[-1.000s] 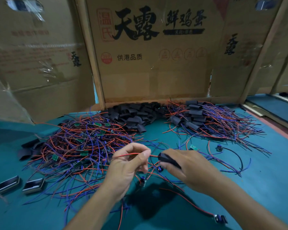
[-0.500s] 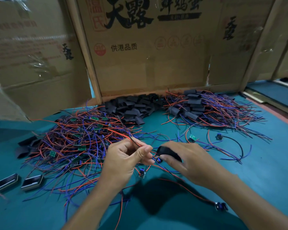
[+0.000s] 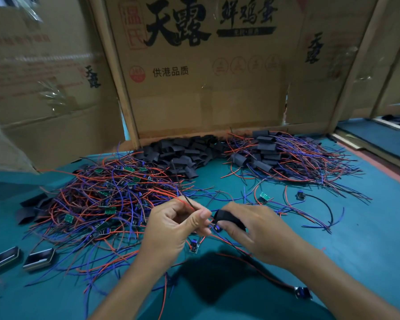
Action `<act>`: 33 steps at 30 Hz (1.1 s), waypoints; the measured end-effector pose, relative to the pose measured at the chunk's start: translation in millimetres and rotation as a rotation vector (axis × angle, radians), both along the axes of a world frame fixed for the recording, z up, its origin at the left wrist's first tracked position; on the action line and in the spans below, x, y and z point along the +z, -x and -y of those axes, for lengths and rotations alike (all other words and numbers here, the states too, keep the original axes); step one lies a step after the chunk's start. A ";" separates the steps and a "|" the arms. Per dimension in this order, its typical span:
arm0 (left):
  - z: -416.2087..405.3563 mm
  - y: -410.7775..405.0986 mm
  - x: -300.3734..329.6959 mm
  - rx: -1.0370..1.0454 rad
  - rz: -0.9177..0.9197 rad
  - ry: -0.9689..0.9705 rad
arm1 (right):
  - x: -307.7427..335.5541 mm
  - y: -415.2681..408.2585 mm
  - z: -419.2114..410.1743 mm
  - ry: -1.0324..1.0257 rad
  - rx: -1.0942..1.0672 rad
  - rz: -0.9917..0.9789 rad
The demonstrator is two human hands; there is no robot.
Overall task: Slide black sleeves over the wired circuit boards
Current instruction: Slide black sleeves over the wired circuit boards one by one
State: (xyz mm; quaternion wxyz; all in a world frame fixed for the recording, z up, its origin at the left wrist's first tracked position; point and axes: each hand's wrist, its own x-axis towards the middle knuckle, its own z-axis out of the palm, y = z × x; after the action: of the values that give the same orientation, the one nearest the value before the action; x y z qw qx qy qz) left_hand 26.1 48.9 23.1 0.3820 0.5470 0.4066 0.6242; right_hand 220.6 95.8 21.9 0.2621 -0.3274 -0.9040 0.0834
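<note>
**Sleeve held at the wire ends, hands close together**

I see both hands meeting over the teal felt-like tabletop (image 3: 367,239), nearly touching. My left hand (image 3: 171,229) has thumb and forefinger pinched on a thin bundle of red and black wires (image 3: 189,204) that run up and away toward the far left. My right hand (image 3: 261,232) grips a short black flattened tube sleeve (image 3: 228,217) between thumb and fingers, its open mouth facing the left hand. Just below that mouth, between the two hands, sits a small dark component with a blue part (image 3: 215,227); I cannot tell whether it is already inside the sleeve.

To the left lies a big tangle of red and blue wired green circuit boards (image 3: 97,199). Behind it, against the printed brown cardboard wall (image 3: 194,100), is a heap of loose black sleeves (image 3: 183,153), and to the right a pile of already sleeved boards with trailing wires (image 3: 286,158). Two small dark rectangular metal-edged trays (image 3: 21,259) rest near the left edge.
</note>
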 end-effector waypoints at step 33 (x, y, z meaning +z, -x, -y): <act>-25.0 109.7 -10.4 0.938 -1.310 0.237 | -15.2 142.4 -198.3 0.572 -0.513 0.063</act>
State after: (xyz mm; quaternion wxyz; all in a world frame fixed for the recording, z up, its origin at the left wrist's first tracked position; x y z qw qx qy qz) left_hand -83.6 73.9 12.8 -0.1792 0.5299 0.7978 0.2252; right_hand 78.2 294.1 6.7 0.1445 -0.6053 -0.7404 0.2539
